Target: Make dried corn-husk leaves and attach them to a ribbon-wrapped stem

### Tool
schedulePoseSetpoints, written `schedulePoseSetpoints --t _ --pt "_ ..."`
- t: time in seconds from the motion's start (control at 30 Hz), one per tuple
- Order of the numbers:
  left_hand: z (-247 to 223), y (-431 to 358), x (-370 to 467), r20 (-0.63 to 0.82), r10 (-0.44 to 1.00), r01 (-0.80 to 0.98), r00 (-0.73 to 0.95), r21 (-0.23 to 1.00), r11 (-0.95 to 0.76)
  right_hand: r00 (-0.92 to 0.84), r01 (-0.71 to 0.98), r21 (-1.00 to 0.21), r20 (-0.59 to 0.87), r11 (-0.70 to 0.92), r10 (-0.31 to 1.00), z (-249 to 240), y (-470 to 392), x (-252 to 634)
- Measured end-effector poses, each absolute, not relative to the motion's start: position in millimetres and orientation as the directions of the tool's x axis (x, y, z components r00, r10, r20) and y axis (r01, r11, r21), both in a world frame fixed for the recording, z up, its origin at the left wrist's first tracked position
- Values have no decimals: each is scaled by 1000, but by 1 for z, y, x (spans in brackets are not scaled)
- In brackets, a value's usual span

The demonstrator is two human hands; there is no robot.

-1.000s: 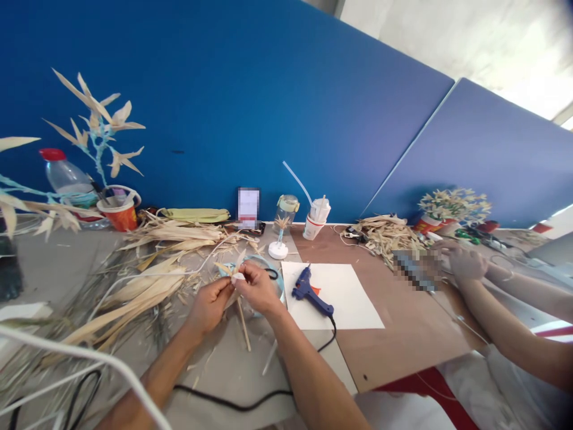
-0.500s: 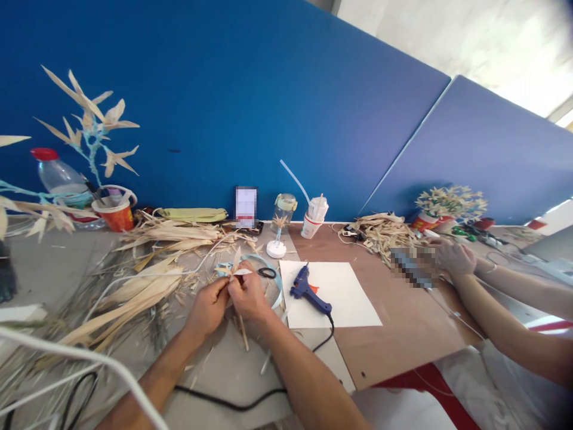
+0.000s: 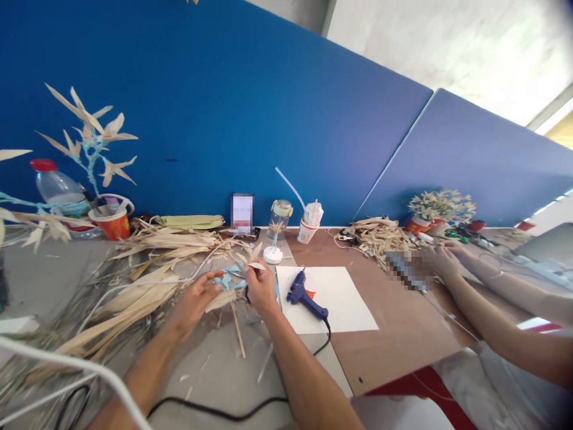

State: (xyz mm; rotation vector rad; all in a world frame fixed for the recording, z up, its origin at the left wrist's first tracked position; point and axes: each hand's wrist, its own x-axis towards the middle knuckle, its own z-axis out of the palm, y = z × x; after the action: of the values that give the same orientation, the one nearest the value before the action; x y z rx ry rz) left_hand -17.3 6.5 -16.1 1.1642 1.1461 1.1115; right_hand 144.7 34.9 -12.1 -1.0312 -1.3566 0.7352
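Observation:
My right hand is closed around black-handled scissors, whose thin blades point left. Pale corn husk petals stick up at its fingertips; how they are gripped is partly hidden. My left hand is open just to the left, fingers stretched towards a light blue ribbon. Below the ribbon is a loose strip of husk, close to the left fingertips. A thin stick lies on the table between my forearms.
A blue glue gun rests on white paper at right. Behind stand a small husk flower on a white base, a phone and a paper cup. Husks cover the left. A co-worker's hands are at far right.
My hands have come apart; the left has let go and opened. The scissors, lying behind my right hand before, are now in it. The view has tilted slightly.

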Motion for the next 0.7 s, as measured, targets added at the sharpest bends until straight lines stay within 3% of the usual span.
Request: schedulePoseSetpoints --t 0.1,0.27,0.5,0.7 --pt "-15 7 -20 -56 996 -60 71 996 60 70 154 -900 422 408 904 -8 33 146" --pt "-13 5 -11 35 997 -9 68 999 -34 -163 115 -877 446 466 880 -11 27 138" --pt "-20 7 -10 -62 997 -45 53 997 65 -168 131 -865 463 485 870 -21 28 132" --pt "-18 8 -12 -77 996 -161 33 984 81 -213 233 -778 545 584 811 -20 20 129"
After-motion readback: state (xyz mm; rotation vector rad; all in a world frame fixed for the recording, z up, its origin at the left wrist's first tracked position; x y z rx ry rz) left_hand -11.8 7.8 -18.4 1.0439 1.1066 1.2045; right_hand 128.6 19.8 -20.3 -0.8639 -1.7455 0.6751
